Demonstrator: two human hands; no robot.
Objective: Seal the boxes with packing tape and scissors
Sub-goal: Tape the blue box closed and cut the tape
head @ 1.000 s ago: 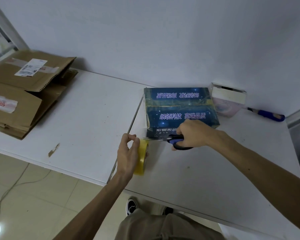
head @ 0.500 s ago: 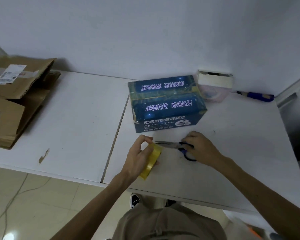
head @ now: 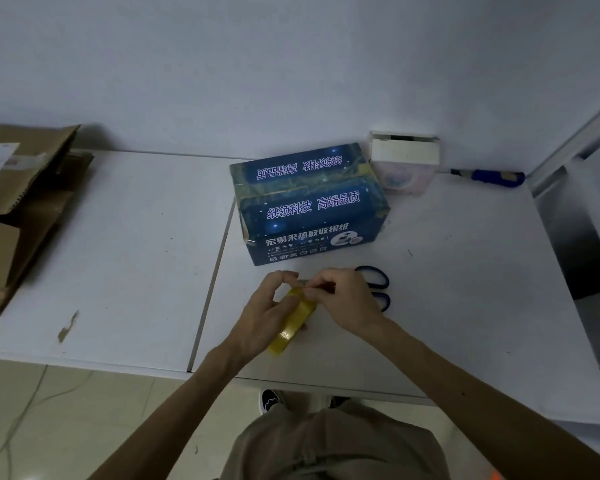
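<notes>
White counter (head: 118, 254), frame centre: your left grip (head: 264, 317) clasps the tape roll (head: 293, 323); your right grip (head: 347, 299) has left the scissors (head: 383, 301), now pinching the roll's top edge.

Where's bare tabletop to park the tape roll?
Widest: left tabletop between the cardboard boxes and blue box. Also right of the scissors, in front of the screwdriver. Crowded: strip before the blue box, where left hand and right hand hold the tape roll beside the scissors.
</notes>
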